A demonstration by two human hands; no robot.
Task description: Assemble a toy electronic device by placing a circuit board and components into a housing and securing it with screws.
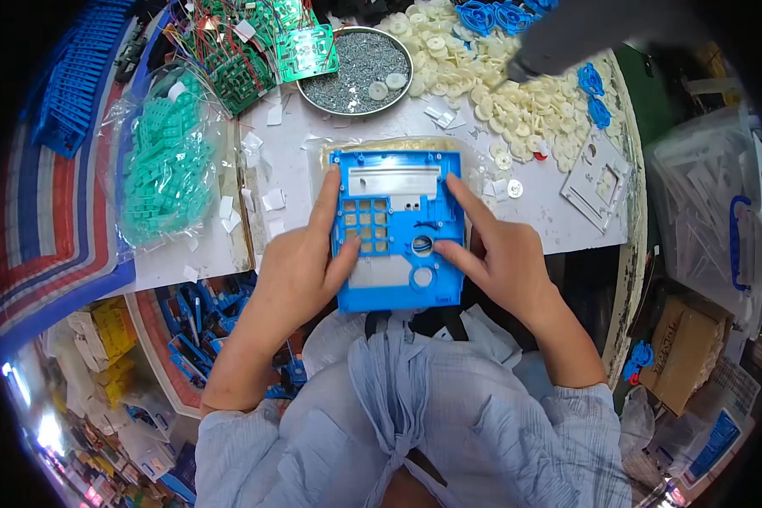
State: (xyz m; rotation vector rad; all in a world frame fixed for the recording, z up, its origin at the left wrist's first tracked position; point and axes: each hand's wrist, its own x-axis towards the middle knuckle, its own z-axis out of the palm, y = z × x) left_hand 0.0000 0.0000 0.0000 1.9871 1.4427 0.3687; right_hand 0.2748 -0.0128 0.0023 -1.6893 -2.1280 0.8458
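Observation:
A blue plastic housing panel point(398, 296) lies over the table's near edge, its inner side facing up. It has a grid of square openings, a long window near the far end and two round holes. My left hand point(300, 262) grips its left edge, index finger stretched along the side and thumb beside the grid. On the opposite edge, my right hand point(504, 258) holds the panel with the thumb next to a round hole and the index finger near the far corner. Under the panel's far end sits a clear plastic bag point(317, 152).
A round dish of small screws point(356, 72) stands beyond the panel, beside green circuit boards point(306, 55) with wires. Cream plastic discs point(516, 110) spread over the far right. Left lies a bag of teal keypads point(165, 161); right, a white plate point(599, 182). A dark tool point(559, 55) hangs overhead.

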